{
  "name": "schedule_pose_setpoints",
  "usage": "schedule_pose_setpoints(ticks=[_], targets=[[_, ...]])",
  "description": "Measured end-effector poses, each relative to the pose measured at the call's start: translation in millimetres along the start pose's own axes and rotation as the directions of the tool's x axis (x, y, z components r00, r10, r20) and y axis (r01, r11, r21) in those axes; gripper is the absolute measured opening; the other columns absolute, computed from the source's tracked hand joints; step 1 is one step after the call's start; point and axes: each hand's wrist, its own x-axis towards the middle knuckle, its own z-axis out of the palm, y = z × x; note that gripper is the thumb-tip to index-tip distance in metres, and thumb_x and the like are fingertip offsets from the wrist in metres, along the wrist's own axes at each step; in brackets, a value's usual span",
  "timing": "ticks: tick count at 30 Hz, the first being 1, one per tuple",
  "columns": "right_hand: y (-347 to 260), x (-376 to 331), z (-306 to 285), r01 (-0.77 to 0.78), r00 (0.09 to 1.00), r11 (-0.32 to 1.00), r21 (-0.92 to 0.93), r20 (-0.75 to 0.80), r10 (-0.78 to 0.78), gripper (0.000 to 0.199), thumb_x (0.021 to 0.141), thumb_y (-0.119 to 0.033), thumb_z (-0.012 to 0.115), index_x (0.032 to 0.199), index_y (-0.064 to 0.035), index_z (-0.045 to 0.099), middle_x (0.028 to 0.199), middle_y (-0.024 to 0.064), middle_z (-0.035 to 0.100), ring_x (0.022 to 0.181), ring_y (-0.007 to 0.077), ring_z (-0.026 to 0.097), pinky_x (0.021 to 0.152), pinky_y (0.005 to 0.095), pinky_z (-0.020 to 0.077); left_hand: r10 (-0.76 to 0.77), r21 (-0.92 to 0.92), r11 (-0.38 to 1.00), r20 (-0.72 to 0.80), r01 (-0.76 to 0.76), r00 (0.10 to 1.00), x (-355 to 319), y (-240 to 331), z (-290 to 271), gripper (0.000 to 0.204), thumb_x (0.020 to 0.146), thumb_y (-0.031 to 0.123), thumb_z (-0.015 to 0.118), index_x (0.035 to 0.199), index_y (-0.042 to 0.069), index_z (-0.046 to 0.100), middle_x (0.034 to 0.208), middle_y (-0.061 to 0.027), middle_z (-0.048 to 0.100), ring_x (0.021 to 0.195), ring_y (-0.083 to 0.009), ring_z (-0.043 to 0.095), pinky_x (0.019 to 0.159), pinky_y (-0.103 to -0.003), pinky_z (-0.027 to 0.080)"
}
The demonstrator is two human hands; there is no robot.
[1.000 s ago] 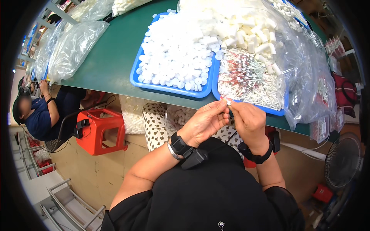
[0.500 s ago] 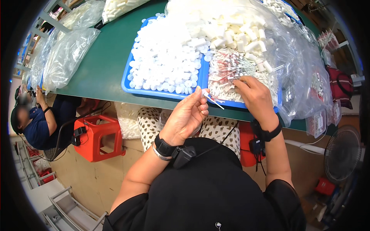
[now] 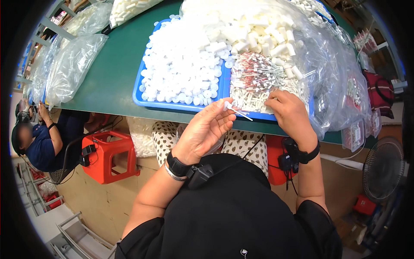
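My left hand [image 3: 206, 129] is closed in a pinch over the front edge of a blue tray [image 3: 148, 102]. Between its thumb and forefinger sits a small white cap with a thin pale stem [image 3: 243, 114] sticking out to the right. Fingertips together, my right hand [image 3: 291, 115] is down at a heap of small white parts [image 3: 248, 100] in the right section; whatever it pinches is hidden. Behind that heap lie red-and-white thin-stemmed pieces [image 3: 257, 73]. Translucent round caps [image 3: 181, 64] fill the left section.
Short cream tubes [image 3: 276, 36] spill from a clear plastic bag [image 3: 332, 82] at the right. More clear bags [image 3: 75, 64] lie at the left of the green table [image 3: 116, 64]. A co-worker [image 3: 41, 138] sits at the left, near a red stool [image 3: 108, 157]. At the right stands a fan [image 3: 381, 168].
My right hand has drawn back slightly from the red-and-white pieces toward the front of the white heap. My left hand still holds the white cap, its fingers spread a little more.
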Motion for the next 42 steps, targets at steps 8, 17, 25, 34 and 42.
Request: schedule_pose_setpoints(ticks=[8, 17, 25, 34, 42], targets=[[-7, 0, 7, -0.033, 0.992, 0.986, 0.162, -0.114, 0.052, 0.008, 0.081, -0.001, 0.066, 0.087, -0.0036, 0.064, 0.087, 0.0085, 0.065, 0.079, 0.0276, 0.063, 0.070, 0.0378, 0.0501, 0.077, 0.060, 0.995, 0.006, -0.077, 0.997, 6, -12, 15, 0.038, 0.099, 0.020, 0.059, 0.130, -0.001, 0.051, 0.105, -0.0121, 0.064, 0.103, -0.0196, 0.065, 0.091, -0.028, 0.056], [-32, -4, 6, -0.038, 0.976, 0.911, 0.411, -0.181, 0.122, 0.011, 0.081, -0.001, 0.070, 0.090, -0.0022, 0.064, 0.077, 0.0110, 0.066, 0.067, 0.0278, 0.065, 0.061, 0.0359, 0.0499, 0.163, 0.070, 0.985, -0.023, -0.161, 0.986, 6, -13, 20, 0.035, 0.100, 0.023, 0.058, 0.125, -0.001, 0.054, 0.105, -0.0118, 0.064, 0.106, -0.0203, 0.065, 0.095, -0.030, 0.054], [-36, -5, 4, -0.031, 0.972, 0.926, 0.377, -0.204, 0.116, 0.011, 0.081, 0.000, 0.070, 0.089, -0.0023, 0.062, 0.076, 0.0099, 0.065, 0.067, 0.0269, 0.064, 0.061, 0.0357, 0.0495, 0.170, 0.077, 0.983, -0.050, -0.165, 0.984, 8, -16, 18, 0.033, 0.099, 0.023, 0.059, 0.123, -0.001, 0.056, 0.105, -0.0120, 0.065, 0.105, -0.0205, 0.065, 0.095, -0.030, 0.054], [-37, -5, 3, -0.031, 0.970, 0.935, 0.354, -0.213, 0.113, 0.013, 0.080, 0.001, 0.071, 0.088, -0.0023, 0.061, 0.076, 0.0098, 0.064, 0.066, 0.0274, 0.063, 0.060, 0.0364, 0.0491, 0.186, 0.077, 0.981, -0.063, -0.181, 0.981, 9, -18, 14, 0.032, 0.099, 0.021, 0.060, 0.122, -0.001, 0.057, 0.105, -0.0128, 0.066, 0.104, -0.0200, 0.065, 0.094, -0.030, 0.055], [-41, 0, 6, 0.069, 0.945, 0.967, 0.247, -0.326, 0.016, 0.019, 0.076, 0.004, 0.073, 0.088, -0.0023, 0.060, 0.077, 0.0101, 0.062, 0.067, 0.0278, 0.061, 0.058, 0.0368, 0.0480, 0.189, 0.060, 0.981, -0.064, -0.185, 0.980, 8, -18, 12, 0.034, 0.099, 0.021, 0.060, 0.123, -0.003, 0.055, 0.105, -0.0130, 0.066, 0.103, -0.0201, 0.066, 0.093, -0.030, 0.055]])
